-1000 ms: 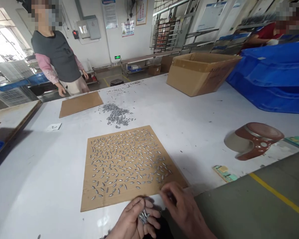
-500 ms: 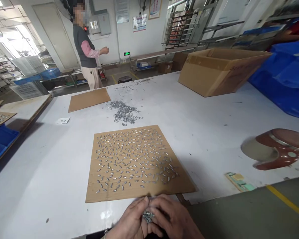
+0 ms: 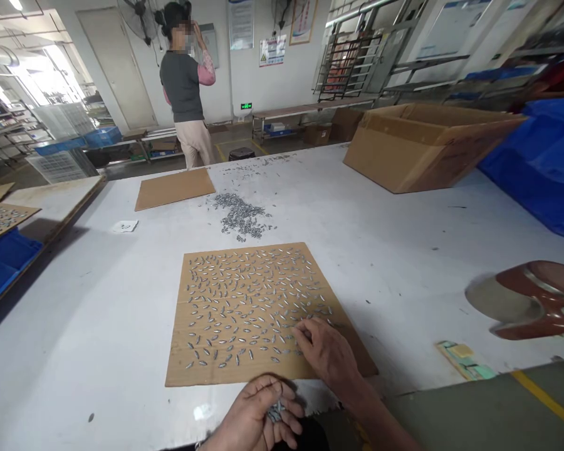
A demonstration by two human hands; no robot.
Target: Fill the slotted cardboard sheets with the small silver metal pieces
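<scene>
Left hand (image 3: 256, 410) is cupping metallic pieces (image 3: 276, 411); right hand (image 3: 328, 352) is curling, contents hidden.
Pieces are probably feeling light, stiff, slippery, favouring mid-length pinches.

The left hand (image 3: 257, 410) cups palm-up; the right hand (image 3: 328, 352) extends farther forward, fingers bent.

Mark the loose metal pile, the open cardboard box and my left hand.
Loose metal pile (image 3: 242, 216): head view, middle of the heap.
Open cardboard box (image 3: 397, 156): head view, its near side wall.
Left hand (image 3: 257, 408): head view, near the base of the thumb.
</scene>
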